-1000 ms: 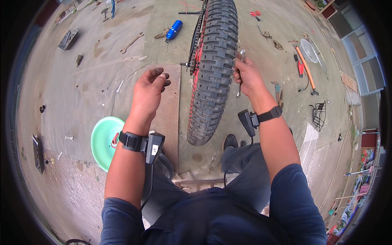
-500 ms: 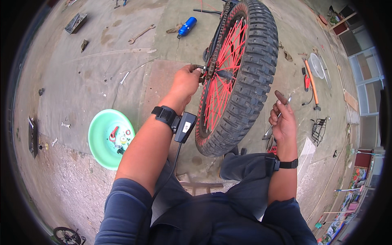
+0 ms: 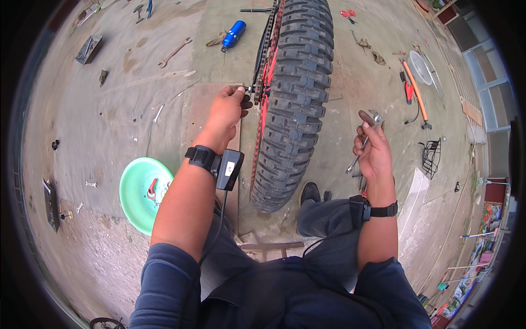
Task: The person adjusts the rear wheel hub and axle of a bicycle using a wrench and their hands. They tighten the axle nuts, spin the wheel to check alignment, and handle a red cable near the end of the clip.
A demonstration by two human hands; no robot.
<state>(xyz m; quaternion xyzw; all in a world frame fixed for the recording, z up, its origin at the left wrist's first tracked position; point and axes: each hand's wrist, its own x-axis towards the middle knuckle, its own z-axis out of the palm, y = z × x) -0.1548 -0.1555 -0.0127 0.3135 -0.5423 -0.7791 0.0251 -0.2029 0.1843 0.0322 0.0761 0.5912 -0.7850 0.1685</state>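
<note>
A wheel with a thick, knobbly black tyre (image 3: 301, 82) stands nearly edge-on in front of me, a chain (image 3: 262, 60) along its left side. Part of its red rim and spokes (image 3: 268, 71) shows there. At the left of the hub, my left hand (image 3: 223, 112) pinches the axle end (image 3: 250, 89), where a small silvery nut is visible; its fingers partly hide the spot. To the right of the tyre and apart from it, my right hand (image 3: 374, 148) is closed around a silver wrench (image 3: 357, 156), which slants through the fingers.
A green basin (image 3: 138, 205) holding a red-handled part stands at left. Spanners, including a large rusty one (image 3: 174, 52), and a blue bottle (image 3: 234, 35) lie on the ground. Rightward are an orange-handled tool (image 3: 415, 90), a clear bowl (image 3: 419, 68) and a black wire rack (image 3: 431, 156).
The wheel has turned from an angled side view to nearly edge-on and sits further left in view. My left hand has shifted left with the axle end; my right hand keeps the wrench.
</note>
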